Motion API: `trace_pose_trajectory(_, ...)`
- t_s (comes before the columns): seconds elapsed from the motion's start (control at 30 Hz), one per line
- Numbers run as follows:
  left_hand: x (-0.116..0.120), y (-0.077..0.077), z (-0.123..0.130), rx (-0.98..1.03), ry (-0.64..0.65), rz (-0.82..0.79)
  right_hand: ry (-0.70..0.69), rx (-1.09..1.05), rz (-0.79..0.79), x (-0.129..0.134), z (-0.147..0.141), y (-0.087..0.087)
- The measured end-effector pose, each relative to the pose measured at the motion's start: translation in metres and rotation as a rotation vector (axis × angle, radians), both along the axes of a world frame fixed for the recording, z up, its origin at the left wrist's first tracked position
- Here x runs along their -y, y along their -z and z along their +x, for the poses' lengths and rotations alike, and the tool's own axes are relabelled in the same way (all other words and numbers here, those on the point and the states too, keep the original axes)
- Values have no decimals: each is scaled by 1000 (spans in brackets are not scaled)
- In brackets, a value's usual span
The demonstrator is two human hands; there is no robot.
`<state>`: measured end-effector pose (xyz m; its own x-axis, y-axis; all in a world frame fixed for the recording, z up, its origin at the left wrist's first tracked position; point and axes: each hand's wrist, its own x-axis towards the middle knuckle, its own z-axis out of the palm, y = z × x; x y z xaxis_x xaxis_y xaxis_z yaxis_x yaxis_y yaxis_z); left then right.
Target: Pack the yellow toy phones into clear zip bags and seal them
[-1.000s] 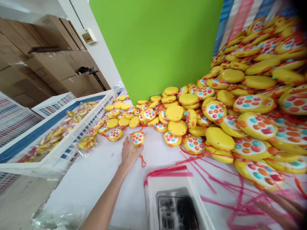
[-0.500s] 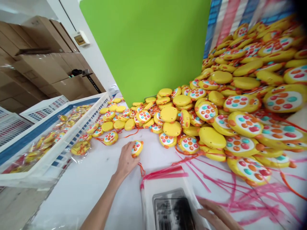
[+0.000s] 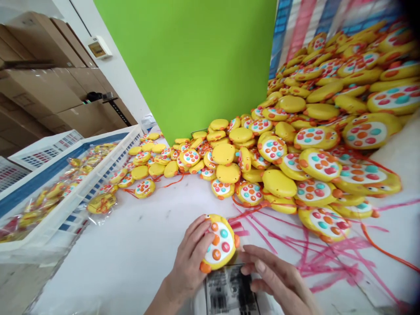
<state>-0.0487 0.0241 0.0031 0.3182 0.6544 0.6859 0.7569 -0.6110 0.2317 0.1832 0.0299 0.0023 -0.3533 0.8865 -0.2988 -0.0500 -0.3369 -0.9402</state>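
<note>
My left hand (image 3: 192, 253) is closed on a yellow duck-shaped toy (image 3: 220, 248), its white belly of orange, pink and teal bumps turned up. The toy is held over a stack of clear plastic bags (image 3: 198, 304) with black print, covering their upper end. To the right of the toy is my right hand (image 3: 278, 275), its fingers apart and hovering over the bags' right side. Whether its fingertips touch the plastic is unclear. Beyond both hands lies a heap of matching toys (image 3: 282, 183), some belly up and some back up.
On the left a white crate (image 3: 127, 142) holds several bagged toys, and one bagged toy (image 3: 101, 203) lies beside it. Pink plastic strips (image 3: 328, 253) are strewn at right. A green board (image 3: 190, 65) stands behind the heap; cardboard boxes (image 3: 52, 89) are stacked further back.
My left hand has brought the toy right and nearer, from the bare tabletop to above the bags. My right hand has moved up and left, closer to the toy.
</note>
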Motion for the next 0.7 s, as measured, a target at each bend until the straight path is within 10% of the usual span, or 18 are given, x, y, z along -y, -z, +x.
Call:
trace_pose_trajectory(0.43,16,-3,16,-159,88,26,-22,-376,-286,-5,-24,-15)
trace_pose_trajectory(0.7,21,-2,13,-39,98,-63,-24,-92,95,0,-8,-16)
